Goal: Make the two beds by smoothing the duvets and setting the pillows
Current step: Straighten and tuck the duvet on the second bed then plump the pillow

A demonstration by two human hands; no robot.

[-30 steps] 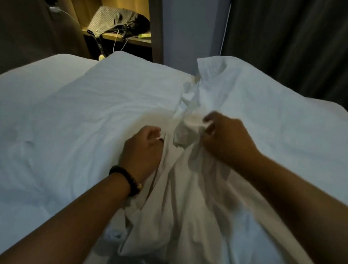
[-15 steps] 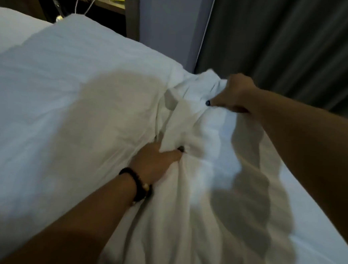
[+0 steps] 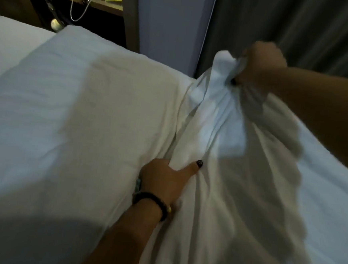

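My right hand [image 3: 261, 63] is fisted around the duvet [image 3: 222, 119] corner, my left hand [image 3: 165, 177] clamps a fold; a hard pull could drag it crooked.

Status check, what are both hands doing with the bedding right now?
Left hand clutching bunched duvet low. Right hand fisted on its corner, lifted toward the curtain. Duvet still wrinkled. Nothing in the way.
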